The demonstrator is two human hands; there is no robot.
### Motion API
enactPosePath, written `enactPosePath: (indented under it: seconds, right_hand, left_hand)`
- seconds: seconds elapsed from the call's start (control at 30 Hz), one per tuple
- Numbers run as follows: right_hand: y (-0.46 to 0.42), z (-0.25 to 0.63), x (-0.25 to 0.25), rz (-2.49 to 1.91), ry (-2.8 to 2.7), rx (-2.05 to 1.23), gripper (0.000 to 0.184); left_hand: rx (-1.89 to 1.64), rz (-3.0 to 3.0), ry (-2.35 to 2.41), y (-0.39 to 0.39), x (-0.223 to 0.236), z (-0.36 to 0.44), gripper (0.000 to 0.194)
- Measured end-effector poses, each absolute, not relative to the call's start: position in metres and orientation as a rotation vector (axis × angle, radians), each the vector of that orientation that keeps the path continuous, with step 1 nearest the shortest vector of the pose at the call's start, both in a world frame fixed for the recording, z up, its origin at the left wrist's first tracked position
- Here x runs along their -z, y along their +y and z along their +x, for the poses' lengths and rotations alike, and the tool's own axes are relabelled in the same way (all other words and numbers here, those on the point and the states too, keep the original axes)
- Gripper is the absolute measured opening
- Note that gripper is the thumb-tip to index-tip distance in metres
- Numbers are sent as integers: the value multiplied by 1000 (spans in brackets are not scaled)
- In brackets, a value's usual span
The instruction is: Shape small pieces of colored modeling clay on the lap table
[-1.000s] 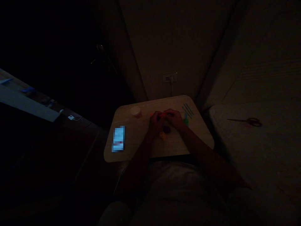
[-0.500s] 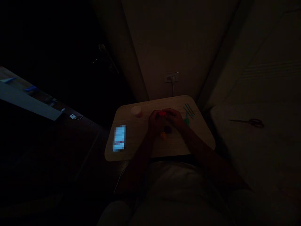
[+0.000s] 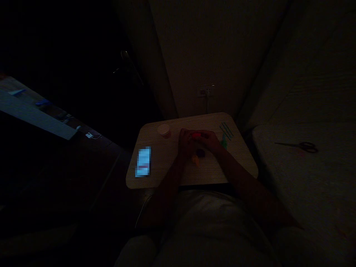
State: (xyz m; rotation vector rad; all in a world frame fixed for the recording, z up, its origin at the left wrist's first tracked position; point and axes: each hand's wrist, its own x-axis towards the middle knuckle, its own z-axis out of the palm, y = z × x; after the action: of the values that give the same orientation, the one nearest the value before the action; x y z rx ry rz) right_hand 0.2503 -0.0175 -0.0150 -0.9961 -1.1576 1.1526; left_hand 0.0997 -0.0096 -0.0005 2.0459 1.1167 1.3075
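Observation:
Both my hands meet over the far middle of a small wooden table [image 3: 164,163] in very dim light. Between them is a bright red piece [image 3: 196,135], small and too dark at its edges to name. My left hand [image 3: 185,141] curls round its left side, and my right hand [image 3: 209,140] grips it from the right with bent fingers. Just below the hands lie a dark round lump [image 3: 200,153] and an orange piece [image 3: 195,160]. A green piece [image 3: 224,142] rests beside my right wrist.
A lidded tub [image 3: 164,130] stands at the table's back left, with a lit phone [image 3: 143,162] nearer me. Several thin blue-green sticks [image 3: 226,131] lie at the back right. Scissors [image 3: 303,147] lie on a pale surface to the right. A wall socket [image 3: 205,91] holds a plug.
The whole view has shifted slightly, moving the table a little rightward in the picture. My fingers have changed position around the red piece, which stays between both hands.

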Motion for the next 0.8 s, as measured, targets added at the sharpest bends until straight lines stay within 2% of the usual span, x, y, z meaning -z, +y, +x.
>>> enactPosePath:
  seconds: [0.23, 0.47, 0.8]
  right_hand:
    - [-13, 252, 16, -1078, -1156, -992, 39]
    - [-10, 254, 18, -1115, -1080, -932, 41]
    - [-13, 252, 15, -1136, -1163, -947, 35]
  left_hand:
    - [-1141, 2245, 1578, -14, 2, 104, 47]
    - [-993, 2310, 1650, -12, 8, 99, 26]
    - [-1144, 2220, 1625, -1, 7, 80, 27]
